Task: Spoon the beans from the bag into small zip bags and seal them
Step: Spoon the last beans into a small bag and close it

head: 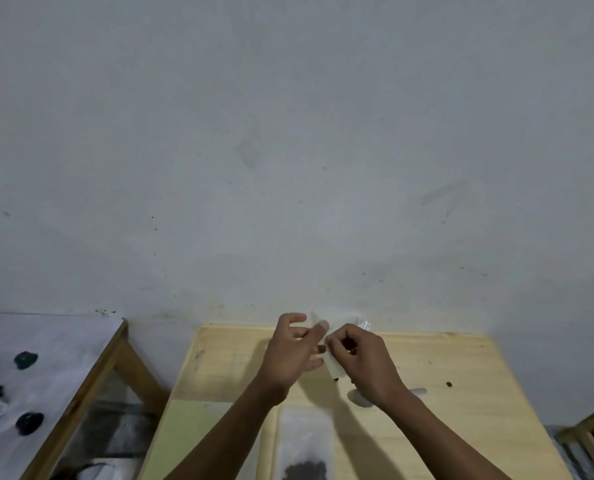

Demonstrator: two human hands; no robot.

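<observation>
Against the big grey wall (288,133) sits our wooden tabletop (444,427), and a second table (63,358) with dark things on it stands off to the left. Near us on the tabletop lies the big clear bag (304,441) with dark beans (306,468) heaped at its near end. Up above the far edge we hold 1 small zip bag (333,355). Our right hand (364,362) is pinched tight on its top edge. Our left hand (293,351) is loose with fingers spread, only a thumb tip touching the bag. We think we are opening or pressing the zip, but it is too blurry to tell. We cannot clearly see a spoon. 2 tiny beans (448,384) lie loose on the wood. The little bag is thin and slippery, so it could slide out of 1 pinch. If the zip is only half shut, beans could fall out and roll off the edge.
</observation>
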